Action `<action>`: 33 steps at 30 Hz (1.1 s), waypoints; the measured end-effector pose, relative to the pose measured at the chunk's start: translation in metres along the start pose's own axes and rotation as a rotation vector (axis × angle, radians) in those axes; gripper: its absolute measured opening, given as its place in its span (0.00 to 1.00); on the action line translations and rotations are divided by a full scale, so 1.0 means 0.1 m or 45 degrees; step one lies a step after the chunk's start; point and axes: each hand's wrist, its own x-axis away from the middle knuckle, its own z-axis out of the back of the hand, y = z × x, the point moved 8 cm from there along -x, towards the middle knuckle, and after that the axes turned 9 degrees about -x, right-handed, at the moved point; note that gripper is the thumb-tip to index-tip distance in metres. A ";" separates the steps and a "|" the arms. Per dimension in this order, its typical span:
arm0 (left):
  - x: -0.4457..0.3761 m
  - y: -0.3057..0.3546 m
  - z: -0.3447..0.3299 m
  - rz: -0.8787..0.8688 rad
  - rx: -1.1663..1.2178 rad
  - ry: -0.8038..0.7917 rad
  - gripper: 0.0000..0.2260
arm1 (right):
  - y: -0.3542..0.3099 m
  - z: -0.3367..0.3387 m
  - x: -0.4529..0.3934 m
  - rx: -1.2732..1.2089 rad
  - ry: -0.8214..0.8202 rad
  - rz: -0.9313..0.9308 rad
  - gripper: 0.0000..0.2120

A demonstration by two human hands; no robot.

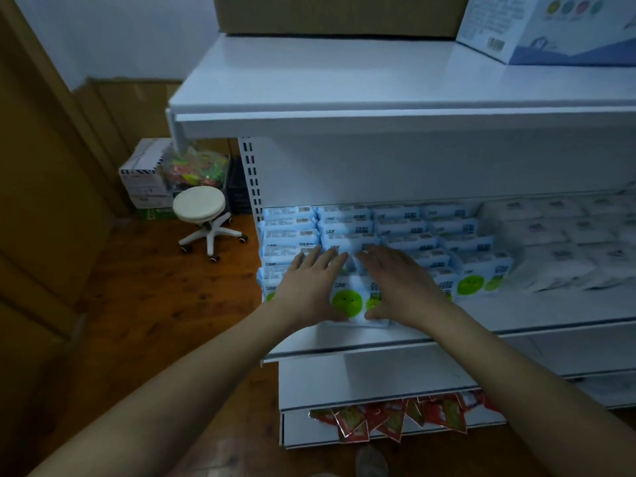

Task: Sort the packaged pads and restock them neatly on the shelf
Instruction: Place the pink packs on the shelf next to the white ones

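- Blue-and-white pad packs [395, 232] stand in rows on the white middle shelf [516, 318], filling its left part from the back panel forward; each front face carries a green round smiling mark.
- Front pack [347, 301] of the second row from the left stands near the shelf's front edge — both hands are on it.
- Left hand [311, 287] lies over the pack's left side and top, fingers straight and spread, reaching onto the packs behind; the thumb runs down the pack's front face by its lower edge.
- Right hand [395, 284] covers the pack's right side in the same way, fingers extended flat over the top, thumb low on the front face. Neither hand is curled round the pack; both press on it with flat fingers.
- White packs [557, 249] fill the right part of the same shelf, just beside the blue ones; their print is too blurred to read.
- Red sachets [395, 418] hang out from under the lower shelf board.
- Cardboard box [337, 15] and a blue-and-white printed carton [550, 29] sit on the top shelf.
- White round stool [203, 215] on casters stands on the wooden floor to the left of the shelving, with stacked boxes [144, 177] behind it.
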 end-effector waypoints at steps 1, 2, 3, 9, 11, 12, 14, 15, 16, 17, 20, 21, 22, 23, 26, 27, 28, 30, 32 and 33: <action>-0.05 0.05 -0.04 0.013 -0.036 -0.022 0.49 | 0.03 -0.06 -0.03 0.055 -0.006 0.012 0.54; -0.10 0.08 -0.09 0.030 -0.075 -0.041 0.50 | 0.06 -0.12 -0.06 0.107 -0.011 0.026 0.56; -0.14 0.11 -0.12 0.050 -0.116 -0.045 0.50 | 0.07 -0.18 -0.11 0.152 -0.011 0.037 0.57; -0.32 -0.02 -0.12 0.232 -0.267 0.043 0.50 | 0.14 -0.25 -0.39 0.225 0.138 0.023 0.51; -0.31 -0.05 -0.16 0.265 -0.302 0.050 0.51 | 0.15 -0.31 -0.41 0.289 0.158 0.018 0.53; -0.31 -0.06 -0.19 0.277 -0.295 0.056 0.51 | 0.16 -0.34 -0.43 0.289 0.174 0.008 0.55; -0.35 -0.10 -0.21 0.293 -0.256 0.056 0.51 | 0.18 -0.36 -0.50 0.255 0.204 0.011 0.60; -0.39 -0.12 -0.21 0.295 -0.234 0.046 0.51 | 0.19 -0.35 -0.54 0.240 0.215 0.028 0.61; -0.43 -0.14 -0.21 0.288 -0.217 0.034 0.51 | 0.19 -0.32 -0.58 0.235 0.230 0.045 0.62; -0.45 -0.15 -0.20 0.272 -0.209 0.027 0.51 | 0.20 -0.31 -0.61 0.234 0.238 0.052 0.62; -0.45 -0.15 -0.20 0.192 -0.227 0.037 0.52 | 0.22 -0.33 -0.61 0.212 0.215 0.041 0.61; -0.42 -0.16 -0.19 0.160 -0.255 0.038 0.53 | 0.22 -0.33 -0.60 0.207 0.209 0.042 0.60; -0.39 -0.18 -0.19 0.137 -0.291 0.035 0.53 | 0.22 -0.32 -0.59 0.211 0.211 0.060 0.58; -0.33 -0.23 -0.18 0.132 -0.327 0.032 0.54 | 0.22 -0.36 -0.59 0.232 0.170 0.083 0.54; -0.19 -0.45 -0.18 0.204 -0.380 0.031 0.55 | 0.23 -0.36 -0.61 0.220 0.123 0.086 0.49; -0.16 -0.51 -0.19 0.235 -0.363 0.026 0.54 | 0.23 -0.37 -0.62 0.216 0.127 0.080 0.49; -0.16 -0.54 -0.20 0.252 -0.330 0.017 0.54 | 0.23 -0.38 -0.63 0.212 0.135 0.076 0.50; -0.22 -0.54 -0.23 0.240 -0.271 -0.004 0.53 | 0.22 -0.35 -0.65 0.225 0.159 0.058 0.49; -0.29 -0.52 -0.22 0.207 -0.251 -0.005 0.52 | 0.21 -0.33 -0.68 0.227 0.153 0.048 0.47; -0.30 -0.51 -0.22 0.195 -0.244 -0.003 0.52 | 0.21 -0.32 -0.69 0.227 0.138 0.041 0.47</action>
